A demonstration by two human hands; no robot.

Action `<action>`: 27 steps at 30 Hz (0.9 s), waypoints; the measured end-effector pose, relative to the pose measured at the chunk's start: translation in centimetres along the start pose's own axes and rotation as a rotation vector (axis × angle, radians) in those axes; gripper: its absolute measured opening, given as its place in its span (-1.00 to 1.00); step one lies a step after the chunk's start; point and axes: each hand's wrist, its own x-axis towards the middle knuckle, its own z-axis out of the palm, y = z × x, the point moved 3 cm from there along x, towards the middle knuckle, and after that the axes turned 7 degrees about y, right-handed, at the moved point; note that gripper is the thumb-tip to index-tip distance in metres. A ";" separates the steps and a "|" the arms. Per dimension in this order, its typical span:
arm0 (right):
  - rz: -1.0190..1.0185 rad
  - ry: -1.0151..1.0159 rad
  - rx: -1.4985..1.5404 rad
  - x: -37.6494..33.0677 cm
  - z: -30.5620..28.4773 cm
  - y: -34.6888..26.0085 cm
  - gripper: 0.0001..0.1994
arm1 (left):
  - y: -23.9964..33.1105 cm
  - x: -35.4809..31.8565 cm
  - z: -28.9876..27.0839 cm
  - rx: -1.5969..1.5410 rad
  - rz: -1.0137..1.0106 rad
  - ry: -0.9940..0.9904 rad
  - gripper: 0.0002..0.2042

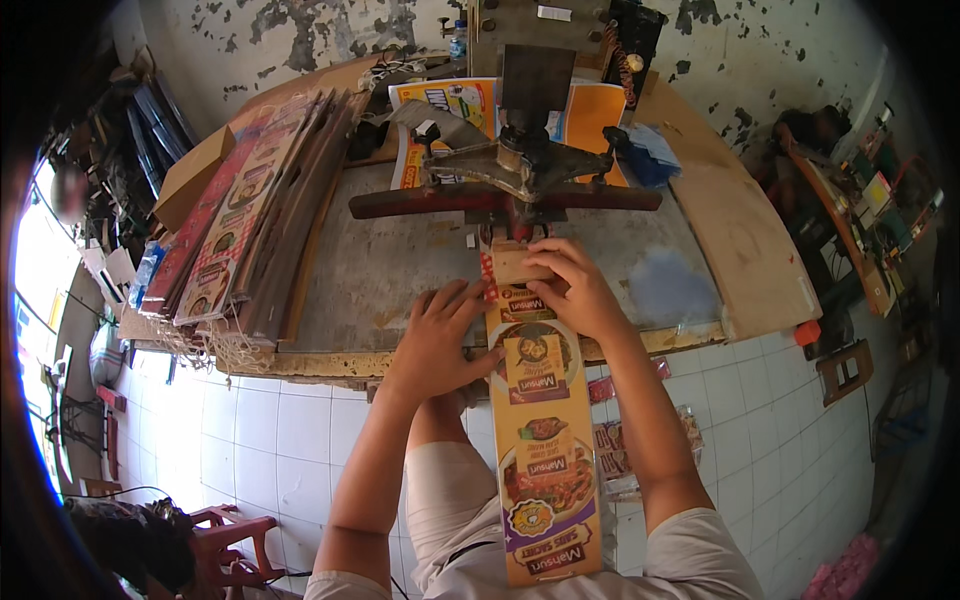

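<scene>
A long yellow printed cardboard strip (548, 410) with food pictures runs from my lap up onto the metal work table (400, 262). My left hand (440, 340) lies at the strip's left edge with its fingers spread, thumb tip against the strip. At the strip's far end, my right hand (575, 288) closes its thumb and fingers on the right side of a small tan wooden block (518, 264). The block lies across the strip. Just beyond it stands a press (512, 165) with a dark red crossbar (420, 203); the strip's far tip is partly hidden there.
Stacked printed strips and boards (240, 220) lean along the table's left side, with a cardboard box (192, 178) beside them. A brown board (745, 240) covers the right side. Printed packets (640, 440) lie on the tiled floor. A red plastic stool (235, 540) stands lower left.
</scene>
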 end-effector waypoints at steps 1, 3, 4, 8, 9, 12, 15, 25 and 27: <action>-0.014 0.005 -0.005 0.1 0.0 0.0 -0.66 | 0.0 0.0 -0.1 -0.001 0.006 0.013 -0.39; -0.025 0.007 -0.012 0.1 0.1 0.0 -0.65 | 0.0 0.0 -0.1 -0.005 0.017 0.040 -0.39; -0.021 0.005 -0.016 0.1 0.1 0.1 -0.65 | 0.0 0.0 -0.1 -0.001 0.007 0.022 -0.39; 0.024 -0.019 -0.002 0.1 0.1 0.0 -0.67 | -0.1 0.0 -0.1 0.008 -0.014 -0.015 -0.38; 0.018 -0.018 -0.002 0.1 0.1 0.1 -0.68 | -0.1 0.0 -0.1 0.008 -0.015 -0.015 -0.38; -0.004 0.022 -0.019 0.1 -0.2 0.1 -0.71 | 0.0 0.1 0.0 0.000 -0.014 -0.014 -0.38; 0.022 0.148 -0.054 0.0 -1.1 0.7 -0.74 | 0.1 0.1 -0.3 0.002 -0.020 -0.015 -0.38; 0.251 0.049 -0.318 -1.4 -0.5 4.3 -0.64 | 0.6 1.7 -1.5 -0.032 -0.073 -0.086 -0.29; 0.218 0.031 -0.338 -1.3 -0.2 4.2 -0.64 | 0.4 2.3 -2.1 -0.048 -0.059 -0.106 -0.30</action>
